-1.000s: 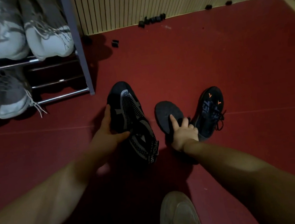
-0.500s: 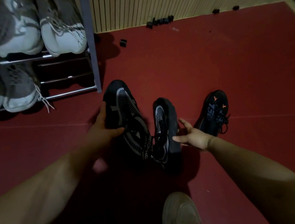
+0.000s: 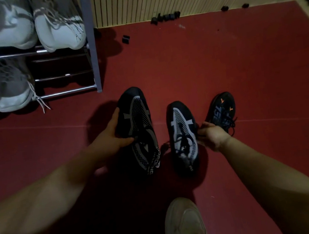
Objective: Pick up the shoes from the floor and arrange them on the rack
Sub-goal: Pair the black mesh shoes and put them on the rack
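Right of rack [image 3: 91, 46]: left hand [image 3: 110, 136] grips black shoe [image 3: 140, 122] with grey mesh, fingers [image 3: 115, 115] wrapped; right hand [image 3: 211, 134] pinches matching shoe [image 3: 181, 132].

Ahead of the fingers of our left hand [image 3: 112, 136], which grip the black-and-grey mesh shoe [image 3: 139, 127], bare red floor [image 3: 182, 63] runs to the grey upright post [image 3: 91, 46] of the metal shoe rack [image 3: 67, 92]. Left of that post, the lower tier shows open rods beside a grey-and-white knit sneaker [image 3: 12, 91], while two pale knit sneakers [image 3: 60, 31] fill the upper tier. Just right of our right hand [image 3: 211, 134], which holds the second mesh shoe [image 3: 182, 132], a black laced shoe with orange marks [image 3: 221, 111] lies close, with open floor beyond.
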`<move>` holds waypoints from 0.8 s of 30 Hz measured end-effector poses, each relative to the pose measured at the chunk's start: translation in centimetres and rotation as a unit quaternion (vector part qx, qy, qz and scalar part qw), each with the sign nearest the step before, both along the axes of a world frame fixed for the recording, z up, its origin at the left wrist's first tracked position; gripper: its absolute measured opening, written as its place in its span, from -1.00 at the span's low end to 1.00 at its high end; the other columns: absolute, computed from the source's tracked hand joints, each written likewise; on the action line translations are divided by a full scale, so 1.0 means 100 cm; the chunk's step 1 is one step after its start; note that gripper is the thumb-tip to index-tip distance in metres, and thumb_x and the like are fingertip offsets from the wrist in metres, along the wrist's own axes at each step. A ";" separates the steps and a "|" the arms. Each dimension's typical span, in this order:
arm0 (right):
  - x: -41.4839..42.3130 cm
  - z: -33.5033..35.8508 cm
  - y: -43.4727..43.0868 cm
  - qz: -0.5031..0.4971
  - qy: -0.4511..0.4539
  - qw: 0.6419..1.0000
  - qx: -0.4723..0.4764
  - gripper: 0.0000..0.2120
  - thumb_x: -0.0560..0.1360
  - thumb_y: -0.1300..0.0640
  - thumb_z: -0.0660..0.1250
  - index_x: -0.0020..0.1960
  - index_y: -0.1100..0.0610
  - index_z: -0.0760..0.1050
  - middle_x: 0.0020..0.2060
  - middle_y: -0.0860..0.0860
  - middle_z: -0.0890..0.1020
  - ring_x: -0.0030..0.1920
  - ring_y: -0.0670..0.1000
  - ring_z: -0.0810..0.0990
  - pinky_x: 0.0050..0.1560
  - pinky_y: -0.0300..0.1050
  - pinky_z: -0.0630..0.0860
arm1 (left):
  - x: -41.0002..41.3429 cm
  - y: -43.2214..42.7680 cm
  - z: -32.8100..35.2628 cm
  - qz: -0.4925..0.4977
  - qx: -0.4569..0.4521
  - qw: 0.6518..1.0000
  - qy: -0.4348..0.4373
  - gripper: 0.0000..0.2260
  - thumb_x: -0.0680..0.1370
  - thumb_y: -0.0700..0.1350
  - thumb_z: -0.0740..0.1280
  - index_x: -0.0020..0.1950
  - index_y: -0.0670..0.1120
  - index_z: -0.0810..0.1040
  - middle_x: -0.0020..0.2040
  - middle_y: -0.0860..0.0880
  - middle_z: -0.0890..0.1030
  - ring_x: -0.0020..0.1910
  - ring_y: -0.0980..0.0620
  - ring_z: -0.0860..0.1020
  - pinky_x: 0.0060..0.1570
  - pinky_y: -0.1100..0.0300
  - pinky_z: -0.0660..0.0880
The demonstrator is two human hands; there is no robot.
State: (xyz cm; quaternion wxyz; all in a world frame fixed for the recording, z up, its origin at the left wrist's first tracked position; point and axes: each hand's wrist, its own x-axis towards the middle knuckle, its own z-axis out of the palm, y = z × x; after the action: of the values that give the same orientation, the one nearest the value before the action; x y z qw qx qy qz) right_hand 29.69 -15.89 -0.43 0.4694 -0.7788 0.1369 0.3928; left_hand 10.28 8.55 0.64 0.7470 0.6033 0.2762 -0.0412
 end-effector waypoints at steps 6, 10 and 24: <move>-0.013 -0.005 0.022 0.145 -0.042 0.976 -0.155 0.00 0.42 -0.11 0.42 0.54 -0.05 -0.25 0.49 0.13 0.20 0.41 0.20 0.31 0.39 0.12 0.30 | 0.007 -0.006 -0.006 -0.009 -0.003 1.000 0.010 -0.14 0.46 -0.43 0.32 0.50 0.25 0.01 0.35 0.07 0.39 0.28 0.07 0.43 0.30 0.13 0.37; -0.024 -0.011 0.032 0.183 -0.038 0.960 -0.207 0.14 0.34 -0.18 0.47 0.51 -0.07 -0.38 0.51 0.15 0.01 0.46 0.22 0.17 0.42 0.07 0.20 | 0.007 -0.004 -0.006 -0.006 -0.004 1.000 0.008 -0.14 0.47 -0.43 0.32 0.50 0.25 0.01 0.34 0.09 0.38 0.27 0.08 0.42 0.24 0.19 0.37; -0.034 -0.014 0.045 0.245 -0.110 0.913 -0.307 0.01 0.43 -0.07 0.40 0.49 -0.16 -0.35 0.42 0.22 0.10 0.34 0.29 0.32 0.36 0.13 0.33 | 0.001 0.016 -0.004 -0.004 0.008 1.000 0.016 -0.15 0.48 -0.41 0.30 0.50 0.27 -0.01 0.33 0.12 0.36 0.25 0.10 0.41 0.20 0.23 0.39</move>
State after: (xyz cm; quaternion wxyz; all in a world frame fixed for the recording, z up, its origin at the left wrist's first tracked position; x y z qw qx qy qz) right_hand 26.30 -11.42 -1.82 0.1087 -0.9320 0.0030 0.3458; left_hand 10.33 10.11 0.24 0.7376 0.6093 0.2864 -0.0517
